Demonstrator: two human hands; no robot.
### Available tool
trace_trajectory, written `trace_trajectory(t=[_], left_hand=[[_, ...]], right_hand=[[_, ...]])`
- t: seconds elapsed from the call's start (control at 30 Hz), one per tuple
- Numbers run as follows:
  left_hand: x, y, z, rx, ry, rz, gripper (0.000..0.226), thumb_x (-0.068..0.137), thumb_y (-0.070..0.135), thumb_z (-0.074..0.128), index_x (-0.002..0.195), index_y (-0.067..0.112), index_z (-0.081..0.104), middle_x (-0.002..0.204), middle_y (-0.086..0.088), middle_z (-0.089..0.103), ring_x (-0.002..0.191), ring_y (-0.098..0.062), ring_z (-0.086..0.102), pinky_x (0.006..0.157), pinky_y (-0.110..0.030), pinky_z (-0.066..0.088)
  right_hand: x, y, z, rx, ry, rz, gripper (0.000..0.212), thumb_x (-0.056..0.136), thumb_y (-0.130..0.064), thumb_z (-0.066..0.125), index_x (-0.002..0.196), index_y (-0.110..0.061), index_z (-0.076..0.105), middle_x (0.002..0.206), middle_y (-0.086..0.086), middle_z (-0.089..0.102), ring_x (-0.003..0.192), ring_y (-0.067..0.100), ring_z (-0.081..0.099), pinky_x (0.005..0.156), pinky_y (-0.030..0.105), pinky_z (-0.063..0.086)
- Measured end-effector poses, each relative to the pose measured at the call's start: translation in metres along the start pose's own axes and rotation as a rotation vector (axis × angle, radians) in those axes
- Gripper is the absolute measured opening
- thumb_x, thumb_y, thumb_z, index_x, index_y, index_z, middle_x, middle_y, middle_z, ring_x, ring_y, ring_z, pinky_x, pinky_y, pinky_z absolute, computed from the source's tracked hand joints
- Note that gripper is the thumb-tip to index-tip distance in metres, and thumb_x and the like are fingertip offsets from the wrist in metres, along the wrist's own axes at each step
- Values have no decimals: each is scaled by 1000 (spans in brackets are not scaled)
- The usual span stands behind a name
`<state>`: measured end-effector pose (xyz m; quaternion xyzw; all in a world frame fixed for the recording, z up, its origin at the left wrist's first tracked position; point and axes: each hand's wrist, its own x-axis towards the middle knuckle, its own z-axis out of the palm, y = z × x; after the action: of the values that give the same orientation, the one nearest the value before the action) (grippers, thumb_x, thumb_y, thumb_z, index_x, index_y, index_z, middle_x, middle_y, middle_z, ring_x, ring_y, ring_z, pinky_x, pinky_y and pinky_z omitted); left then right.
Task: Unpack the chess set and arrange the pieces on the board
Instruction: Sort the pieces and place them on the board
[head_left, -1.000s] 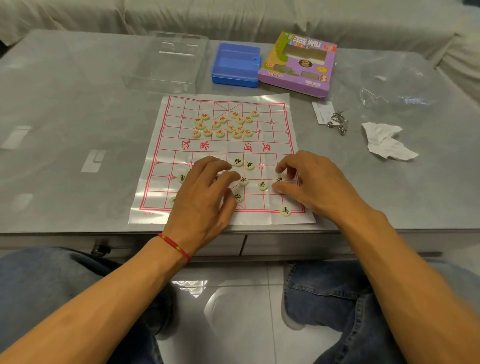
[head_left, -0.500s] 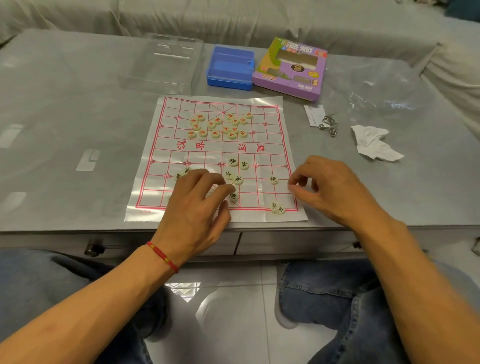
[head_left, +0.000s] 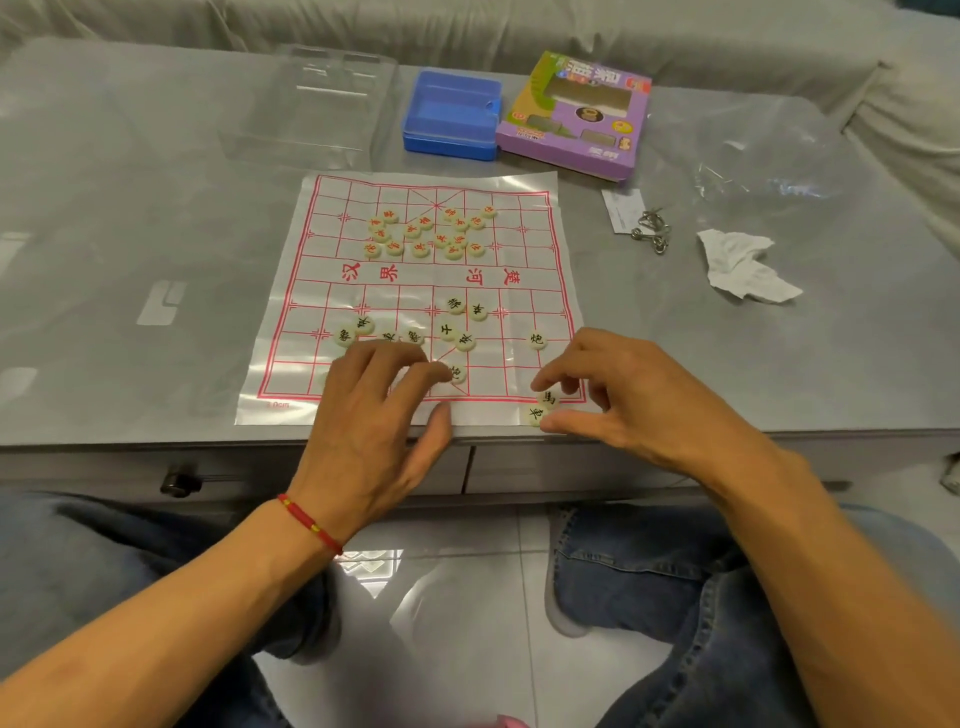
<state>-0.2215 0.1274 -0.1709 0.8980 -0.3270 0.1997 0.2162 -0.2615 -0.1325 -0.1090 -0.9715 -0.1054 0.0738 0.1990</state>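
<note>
The left hand (head_left: 376, 410) lies flat with its fingers spread over the near middle of the paper chess board (head_left: 306, 291), hiding some black-marked pieces (head_left: 457, 322) under it (how many, I cannot tell). The board's near edge sits right at the edge of the gray table (head_left: 130, 218), with lots of bare table to the left. The right hand (head_left: 618, 395) curls its thumb and fingers around two black-marked round pieces (head_left: 541, 406) at the board's near right corner, and the red-marked pieces (head_left: 426, 234) sit in a bunch on the far half.
</note>
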Motion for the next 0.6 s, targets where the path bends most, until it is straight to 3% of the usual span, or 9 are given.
trace_trajectory(t=[0.13, 0.27, 0.43, 0.5, 0.6], left_hand=[[2, 2, 7, -6, -21, 15, 29, 89, 27, 62, 110, 8, 67, 111, -15, 62, 104, -33, 53, 85, -45, 46], [5, 3, 8, -26, -22, 4, 28, 89, 26, 60, 110, 8, 67, 111, -14, 61, 105, -34, 52, 85, -46, 45], [6, 2, 8, -35, -19, 2, 26, 89, 24, 60, 109, 9, 67, 110, -13, 61, 104, -34, 52, 85, -45, 44], [5, 1, 8, -35, -21, 3, 26, 89, 23, 61, 110, 9, 67, 110, -13, 60, 105, -34, 53, 86, -45, 44], [5, 0, 9, -35, -30, 0, 27, 88, 23, 62, 110, 9, 67, 111, -13, 60, 105, -34, 52, 85, -46, 44]], right_hand=[[5, -4, 4, -89, -41, -15, 44, 84, -51, 69, 125, -37, 62, 115, -15, 53, 101, 5, 55, 85, 26, 52], [8, -5, 10, -121, -56, -29, 38, 85, -50, 69, 120, -37, 64, 109, -14, 51, 102, 12, 57, 87, 33, 55], [3, 6, 0, 36, 51, -8, 28, 86, -40, 72, 113, -34, 67, 111, -16, 54, 79, 4, 55, 73, 17, 50], [-2, 21, -8, 27, 94, 42, 27, 87, -38, 73, 113, -35, 67, 110, -18, 58, 81, 0, 56, 67, 11, 46], [-6, 34, -9, 28, 54, 92, 29, 87, -32, 73, 115, -36, 65, 110, -17, 60, 79, 1, 57, 66, 13, 47]])
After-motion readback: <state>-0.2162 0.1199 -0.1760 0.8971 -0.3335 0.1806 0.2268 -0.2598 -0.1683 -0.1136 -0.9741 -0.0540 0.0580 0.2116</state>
